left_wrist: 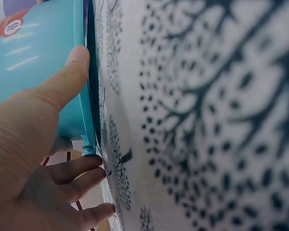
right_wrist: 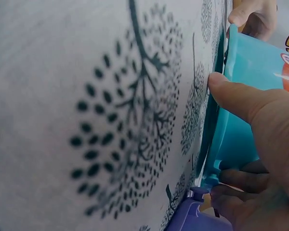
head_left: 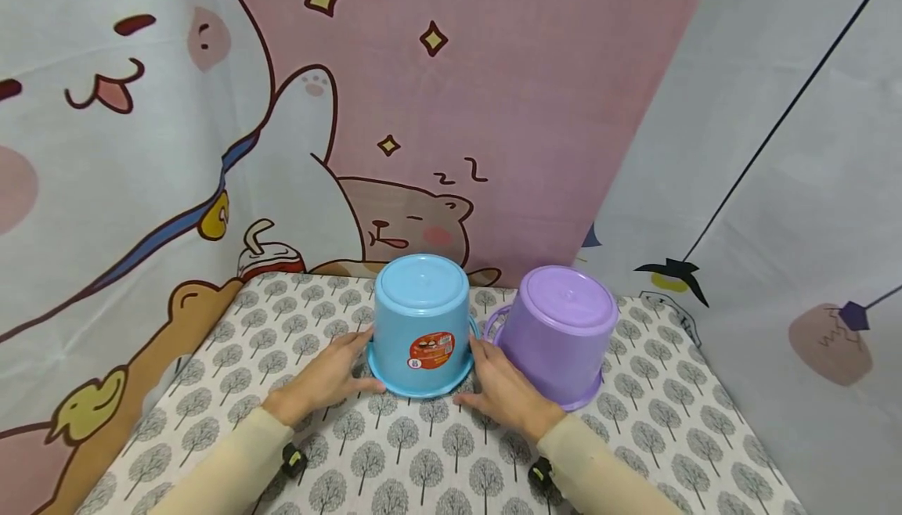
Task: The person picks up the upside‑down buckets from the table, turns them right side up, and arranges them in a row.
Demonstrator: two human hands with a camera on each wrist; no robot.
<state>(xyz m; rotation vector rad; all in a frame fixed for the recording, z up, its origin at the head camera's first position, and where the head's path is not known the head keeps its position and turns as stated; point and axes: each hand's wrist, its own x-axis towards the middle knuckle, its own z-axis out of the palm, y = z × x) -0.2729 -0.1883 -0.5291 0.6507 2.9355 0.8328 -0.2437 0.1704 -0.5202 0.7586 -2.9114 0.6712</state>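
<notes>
An upturned light-blue bucket (head_left: pixel 419 323) sits on the tree-print cloth (head_left: pixel 373 464), its red label (head_left: pixel 431 351) on the near side. The left hand (head_left: pixel 337 372) and the right hand (head_left: pixel 503 388) hold it low from opposite sides, thumbs (head_left: pixel 368 384) at the near rim (head_left: pixel 420 394), while an upturned purple bucket (head_left: pixel 560 343) stands just right of it

Soft, even light fills the head view. The wrist views look dimmer: white glare streaks the blue bucket (left_wrist: pixel 41 60) toward ten o'clock; close cloth (right_wrist: pixel 48 120) blurs toward nine.

Glossy plastic blue bucket (head_left: pixel 421 323) and purple bucket (head_left: pixel 560 343), matt fabric tablecloth (head_left: pixel 384 460).
</notes>
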